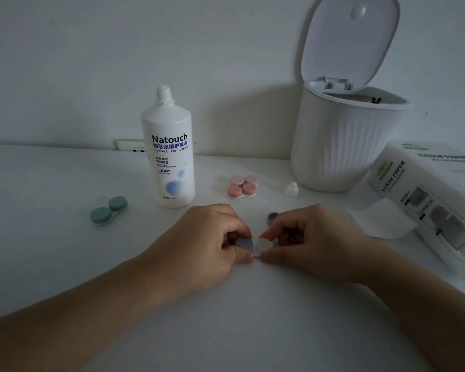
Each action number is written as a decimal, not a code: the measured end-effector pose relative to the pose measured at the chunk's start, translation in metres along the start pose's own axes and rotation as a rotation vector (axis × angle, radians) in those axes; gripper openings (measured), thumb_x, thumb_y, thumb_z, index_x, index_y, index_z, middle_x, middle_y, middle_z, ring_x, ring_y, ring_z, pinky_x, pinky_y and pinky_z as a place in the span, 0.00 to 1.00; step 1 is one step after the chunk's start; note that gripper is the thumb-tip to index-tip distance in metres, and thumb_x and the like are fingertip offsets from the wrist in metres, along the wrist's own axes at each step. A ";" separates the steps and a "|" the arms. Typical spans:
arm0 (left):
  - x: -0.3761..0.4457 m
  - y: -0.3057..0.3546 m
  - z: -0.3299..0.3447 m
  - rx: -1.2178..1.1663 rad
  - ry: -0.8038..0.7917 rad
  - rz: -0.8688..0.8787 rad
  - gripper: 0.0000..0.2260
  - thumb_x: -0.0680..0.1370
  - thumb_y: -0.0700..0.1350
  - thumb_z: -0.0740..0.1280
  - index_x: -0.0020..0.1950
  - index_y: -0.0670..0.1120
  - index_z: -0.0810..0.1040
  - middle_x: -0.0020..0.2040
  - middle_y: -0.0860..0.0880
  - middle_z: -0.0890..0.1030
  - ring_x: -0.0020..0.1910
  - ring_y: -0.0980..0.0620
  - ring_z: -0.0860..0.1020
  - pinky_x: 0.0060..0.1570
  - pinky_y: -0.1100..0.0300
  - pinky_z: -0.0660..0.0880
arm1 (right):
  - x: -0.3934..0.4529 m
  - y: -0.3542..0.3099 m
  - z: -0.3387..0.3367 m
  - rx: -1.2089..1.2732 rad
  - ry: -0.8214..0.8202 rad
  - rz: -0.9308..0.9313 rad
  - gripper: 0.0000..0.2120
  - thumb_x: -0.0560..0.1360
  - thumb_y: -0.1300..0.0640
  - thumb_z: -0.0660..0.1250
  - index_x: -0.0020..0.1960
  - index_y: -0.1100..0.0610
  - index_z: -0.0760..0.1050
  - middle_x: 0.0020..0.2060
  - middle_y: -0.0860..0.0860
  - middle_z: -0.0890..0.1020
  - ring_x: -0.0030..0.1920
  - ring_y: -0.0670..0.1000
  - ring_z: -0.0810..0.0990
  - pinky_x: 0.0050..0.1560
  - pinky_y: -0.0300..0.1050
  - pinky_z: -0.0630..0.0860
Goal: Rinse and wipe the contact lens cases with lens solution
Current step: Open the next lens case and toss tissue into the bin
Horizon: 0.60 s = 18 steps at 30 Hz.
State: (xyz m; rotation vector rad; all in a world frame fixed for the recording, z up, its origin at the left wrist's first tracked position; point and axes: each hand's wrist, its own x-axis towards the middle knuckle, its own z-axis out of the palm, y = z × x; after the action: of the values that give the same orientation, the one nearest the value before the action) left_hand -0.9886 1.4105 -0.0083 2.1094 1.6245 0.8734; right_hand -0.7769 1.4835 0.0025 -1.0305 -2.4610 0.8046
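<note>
- Left hand: fingers curled, thumb and fingertips pinching the purple-capped side of the lens case, which sits on the table at mid-surface, toward the near edge.
- Right hand: fingers curled, thumb and forefinger pinching the case's other well, which shows white with no cap on it.
- Loose purple cap: lies on the table just behind the right hand's fingers, open side partly visible.
- Solution bottle: upright, uncapped, behind the left hand toward the far edge. Its small white cap stands apart, near the bin.
- Green case: both caps on, left of the bottle.
- Pink cases: two together, capped, between bottle and bin.
- White ribbed bin: lid raised, at the far edge on the right.
- Tissue paper pack: at the right edge; a loose tissue lies against its front, near the right hand.
</note>
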 end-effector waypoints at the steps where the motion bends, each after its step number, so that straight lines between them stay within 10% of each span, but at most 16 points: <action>1: 0.000 0.000 0.001 0.003 0.006 0.000 0.04 0.71 0.48 0.78 0.42 0.53 0.84 0.39 0.58 0.76 0.39 0.59 0.75 0.37 0.71 0.66 | 0.000 0.000 0.000 -0.001 -0.001 0.002 0.08 0.67 0.45 0.78 0.43 0.44 0.82 0.27 0.39 0.78 0.27 0.38 0.73 0.34 0.29 0.69; 18: -0.006 0.005 0.002 0.082 -0.003 0.010 0.06 0.75 0.52 0.74 0.49 0.52 0.82 0.43 0.57 0.74 0.41 0.59 0.74 0.44 0.61 0.73 | 0.000 0.001 0.001 0.004 -0.007 0.017 0.09 0.67 0.45 0.77 0.44 0.46 0.82 0.29 0.39 0.78 0.29 0.39 0.73 0.35 0.33 0.69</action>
State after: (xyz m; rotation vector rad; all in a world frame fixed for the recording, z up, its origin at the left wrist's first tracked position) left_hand -0.9851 1.4033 -0.0083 2.1736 1.6765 0.8196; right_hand -0.7770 1.4836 0.0013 -1.0500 -2.4594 0.8193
